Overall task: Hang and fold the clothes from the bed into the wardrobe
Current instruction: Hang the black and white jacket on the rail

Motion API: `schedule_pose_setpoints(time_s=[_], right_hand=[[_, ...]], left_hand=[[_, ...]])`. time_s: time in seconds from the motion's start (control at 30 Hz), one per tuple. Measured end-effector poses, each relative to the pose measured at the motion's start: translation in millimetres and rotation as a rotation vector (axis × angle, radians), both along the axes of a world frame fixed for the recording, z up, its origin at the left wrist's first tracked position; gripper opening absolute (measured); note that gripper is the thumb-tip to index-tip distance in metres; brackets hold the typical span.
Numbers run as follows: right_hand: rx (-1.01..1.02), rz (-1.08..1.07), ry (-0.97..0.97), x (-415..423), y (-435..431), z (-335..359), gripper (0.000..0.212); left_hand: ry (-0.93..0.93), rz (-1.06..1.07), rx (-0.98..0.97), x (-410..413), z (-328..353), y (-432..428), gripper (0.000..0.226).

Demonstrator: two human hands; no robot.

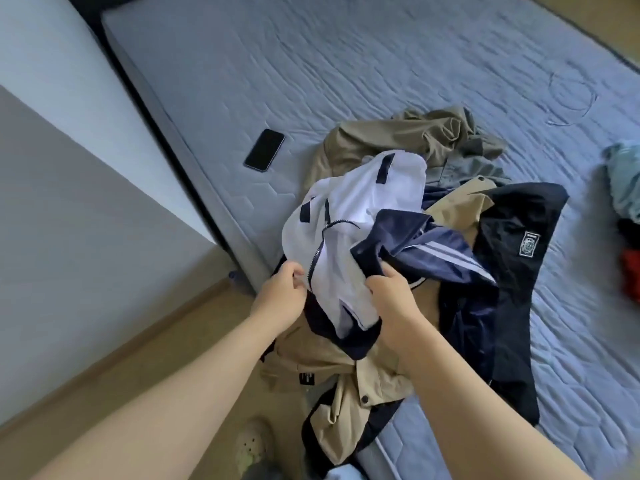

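Note:
A navy track jacket with a white lining (pixel 360 216) and white stripes is lifted above a heap of clothes at the near edge of the bed (pixel 346 64). My left hand (pixel 282 289) pinches its zipper edge. My right hand (pixel 389 292) grips its navy front panel. Under it lie a beige jacket (pixel 332 372) and a dark navy garment with a white patch (pixel 512 251). Beige trousers (pixel 398 133) and a grey piece (pixel 474 168) lie behind.
A black phone (pixel 265 150) lies on the mattress near the left edge. More clothes, teal (pixel 625 178) and red (pixel 632 271), sit at the right border. A thin wire hoop (pixel 573 98) rests farther back. Wooden floor (pixel 156 341) and a slippered foot (pixel 252 441) are below.

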State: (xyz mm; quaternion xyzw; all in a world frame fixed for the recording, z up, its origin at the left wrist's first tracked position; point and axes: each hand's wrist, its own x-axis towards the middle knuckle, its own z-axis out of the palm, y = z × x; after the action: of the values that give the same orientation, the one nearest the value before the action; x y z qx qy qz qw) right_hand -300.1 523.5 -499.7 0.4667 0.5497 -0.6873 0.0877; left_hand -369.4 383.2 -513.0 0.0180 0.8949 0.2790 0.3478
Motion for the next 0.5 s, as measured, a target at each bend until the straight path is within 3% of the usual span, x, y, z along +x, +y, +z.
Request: schedule_pose_setpoints(time_s=[0.1, 0.2, 0.27, 0.33, 0.43, 0.5], right_hand=[[0.048, 0.243, 0.015, 9.5, 0.4, 32.0, 0.034], [0.083, 0.402, -0.027, 28.6, 3.3, 58.0, 0.035], [0.117, 0.443, -0.051, 43.0, 8.4, 72.2, 0.039], [0.146, 0.426, -0.063, 57.5, 15.2, 84.8, 0.036], [0.168, 0.319, -0.043, 75.5, 24.5, 98.2, 0.027], [0.190, 0.221, 0.013, 85.1, 27.9, 101.6, 0.016]], left_hand=[[0.237, -0.210, 0.102, -10.1, 35.5, 11.5, 0.053], [0.322, -0.695, 0.073, -5.6, 61.3, 29.5, 0.078], [0.346, -0.990, -0.046, -0.9, 68.0, 40.9, 0.064], [0.354, -1.189, -0.159, 6.0, 77.3, 51.1, 0.030], [0.277, -1.141, -0.124, 14.5, 92.7, 55.2, 0.009], [0.239, -0.917, -0.046, 14.7, 99.8, 45.9, 0.021]])
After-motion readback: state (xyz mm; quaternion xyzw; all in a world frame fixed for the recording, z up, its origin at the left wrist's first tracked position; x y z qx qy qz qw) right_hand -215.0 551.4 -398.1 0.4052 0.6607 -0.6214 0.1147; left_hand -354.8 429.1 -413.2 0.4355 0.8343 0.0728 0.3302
